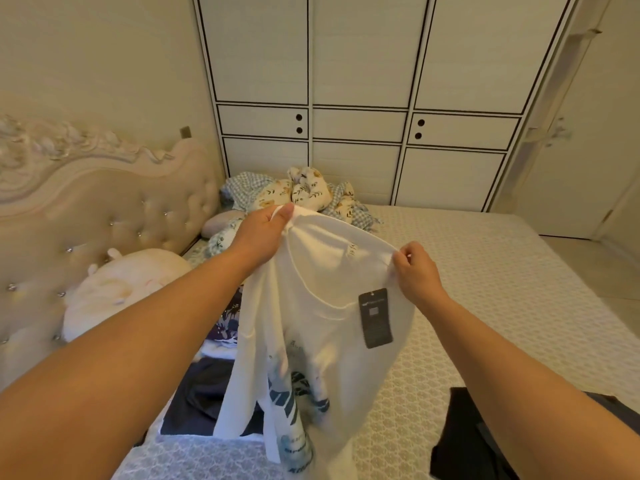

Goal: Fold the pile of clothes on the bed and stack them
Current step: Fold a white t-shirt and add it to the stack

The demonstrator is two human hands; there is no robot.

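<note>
A white T-shirt [322,344] with a dark printed pattern hangs in the air above the bed [485,289]. A dark tag [375,318] dangles from its neckline. My left hand [265,233] grips one shoulder of the shirt at the upper left. My right hand [417,271] pinches the other shoulder, lower and to the right. Beneath the shirt, on the left, lies the pile of clothes [214,386], dark navy and patterned pieces partly hidden by the shirt. A black folded garment [467,441] lies at the lower right under my right forearm.
A tufted headboard [104,209] runs along the left with a cream plush pillow [121,289] against it. A bundled floral and checked blanket [304,195] sits at the bed's far end, before a white wardrobe [363,98]. A door [581,133] stands at right.
</note>
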